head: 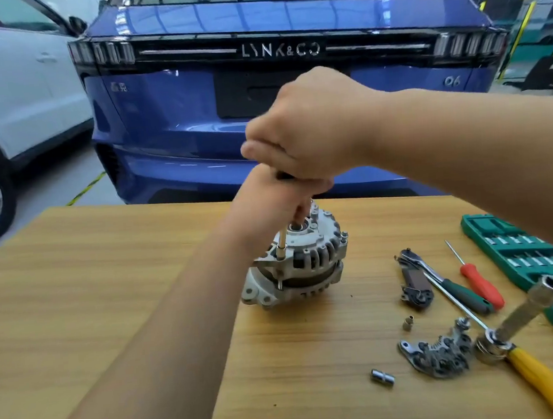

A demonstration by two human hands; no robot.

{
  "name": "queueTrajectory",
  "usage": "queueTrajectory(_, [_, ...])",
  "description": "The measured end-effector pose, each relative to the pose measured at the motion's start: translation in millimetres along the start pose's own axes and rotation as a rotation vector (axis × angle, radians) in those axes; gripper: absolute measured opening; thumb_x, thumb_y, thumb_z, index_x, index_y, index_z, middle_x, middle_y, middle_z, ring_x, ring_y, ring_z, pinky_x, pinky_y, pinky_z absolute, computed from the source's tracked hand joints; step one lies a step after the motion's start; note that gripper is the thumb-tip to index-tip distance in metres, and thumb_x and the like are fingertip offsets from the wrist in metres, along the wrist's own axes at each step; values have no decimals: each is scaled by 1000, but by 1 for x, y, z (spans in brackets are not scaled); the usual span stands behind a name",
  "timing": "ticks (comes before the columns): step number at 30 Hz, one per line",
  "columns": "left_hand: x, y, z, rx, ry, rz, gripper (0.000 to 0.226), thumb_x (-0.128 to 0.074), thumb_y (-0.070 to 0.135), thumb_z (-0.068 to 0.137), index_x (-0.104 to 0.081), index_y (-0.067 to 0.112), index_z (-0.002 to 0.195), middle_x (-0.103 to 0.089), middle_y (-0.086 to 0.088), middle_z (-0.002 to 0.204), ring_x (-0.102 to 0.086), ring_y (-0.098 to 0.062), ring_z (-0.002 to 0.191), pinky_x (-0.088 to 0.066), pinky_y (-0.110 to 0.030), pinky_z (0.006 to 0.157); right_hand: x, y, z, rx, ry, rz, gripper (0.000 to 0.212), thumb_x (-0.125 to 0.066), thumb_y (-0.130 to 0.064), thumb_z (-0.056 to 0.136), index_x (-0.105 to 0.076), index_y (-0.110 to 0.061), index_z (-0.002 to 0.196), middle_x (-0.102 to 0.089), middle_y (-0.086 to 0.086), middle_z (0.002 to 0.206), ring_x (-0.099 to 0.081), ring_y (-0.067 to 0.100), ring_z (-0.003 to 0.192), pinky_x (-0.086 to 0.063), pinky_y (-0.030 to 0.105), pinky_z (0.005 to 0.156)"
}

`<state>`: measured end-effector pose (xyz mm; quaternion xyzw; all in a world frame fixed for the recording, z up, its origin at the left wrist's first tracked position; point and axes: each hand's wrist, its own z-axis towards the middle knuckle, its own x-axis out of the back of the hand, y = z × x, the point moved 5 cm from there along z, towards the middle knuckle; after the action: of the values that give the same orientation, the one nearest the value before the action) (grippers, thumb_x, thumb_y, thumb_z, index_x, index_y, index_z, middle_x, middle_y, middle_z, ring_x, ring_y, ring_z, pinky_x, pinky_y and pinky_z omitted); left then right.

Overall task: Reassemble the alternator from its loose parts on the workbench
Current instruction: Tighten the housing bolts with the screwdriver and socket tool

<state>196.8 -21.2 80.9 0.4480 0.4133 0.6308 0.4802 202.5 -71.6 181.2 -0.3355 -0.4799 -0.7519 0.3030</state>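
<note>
The silver alternator [302, 267] stands on the wooden workbench [108, 291], near its middle. An upright nut driver [281, 245] has its socket end on a bolt at the housing's left edge. My right hand [308, 126] grips the dark handle at the top, and is blurred. My left hand [268, 203] sits just beneath it, fingers curled round the upper shaft and reaching down onto the alternator's top. The handle is mostly hidden by both hands. Loose parts lie to the right: a black regulator piece [415, 284] and a metal rectifier plate [438, 355].
Two small sockets [382, 377] [408, 323] lie near the loose parts. A ratchet [441, 278], a red screwdriver [478, 278], a yellow-handled tool [544, 376] and a green socket case [526, 251] fill the right side. A blue car [193, 116] stands behind the bench.
</note>
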Motion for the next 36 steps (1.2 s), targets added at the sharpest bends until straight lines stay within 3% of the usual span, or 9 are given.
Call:
queueTrajectory(4, [-4,-9,-13,-83,551,90,25,-69,30,76,-47,27,67,-47,11,57,-43,-5,49,-39,-16,45,-9,4,12,-296,-46,16,41,-37,-35,100,-36,-18,63,-38,2,62,-35,20,51,-19,29,48])
queueTrajectory(9, [10,0,-2,55,-164,-127,33,-60,21,76,-47,24,46,-34,3,51,-36,-17,50,-33,-27,55,5,-11,3,172,-16,-25,45,-24,-50,95,-46,-19,70,-47,3,62,-45,33,61,-26,31,52])
queueTrajectory(11, [20,-16,-15,-53,-30,132,20,-65,40,74,-58,23,67,-54,7,65,-55,-12,67,-43,-29,67,4,-15,6,68,-14,8,44,-30,-43,98,-34,-19,61,-38,0,60,-39,30,56,-24,30,52])
queueTrajectory(15, [30,-40,-39,-102,229,257,52,-62,71,71,-48,48,116,-59,24,111,-57,3,105,-48,-28,86,-11,2,15,-444,-167,86,35,-43,-30,97,-37,-20,63,-39,0,65,-36,19,54,-22,28,48])
queueTrajectory(18, [20,-24,-36,-240,393,201,27,-50,62,85,-58,37,94,-65,13,83,-62,-11,78,-49,-33,65,-8,7,10,-303,-351,390,41,-45,-52,94,-57,-19,74,-58,0,65,-55,19,54,-36,28,48])
queueTrajectory(21, [21,-14,-30,-251,420,212,24,-48,50,90,-62,31,84,-66,7,77,-62,-12,71,-50,-36,65,1,16,-6,-220,-417,673,14,-58,-39,91,-62,-29,100,-69,-6,77,-66,4,59,-51,23,55])
queueTrajectory(27, [30,-11,-30,-187,494,242,21,-69,50,80,-57,37,92,-66,22,86,-62,3,80,-47,-13,64,-13,22,1,-454,-107,315,45,-49,-54,89,-48,-17,64,-50,0,59,-46,20,53,-28,29,49])
queueTrajectory(32, [38,-2,-29,-236,421,322,12,-75,29,82,-68,26,92,-70,13,76,-65,-1,74,-49,-13,67,-5,17,-3,-255,-234,610,24,-58,-48,89,-59,-29,104,-69,-10,83,-62,6,67,-45,30,61])
queueTrajectory(36, [28,-3,-32,-209,325,256,6,-65,27,91,-65,28,97,-70,13,80,-65,-1,75,-50,-17,66,-6,17,-5,-307,-182,591,19,-61,-40,89,-67,-22,86,-68,-6,55,-64,5,51,-43,24,49])
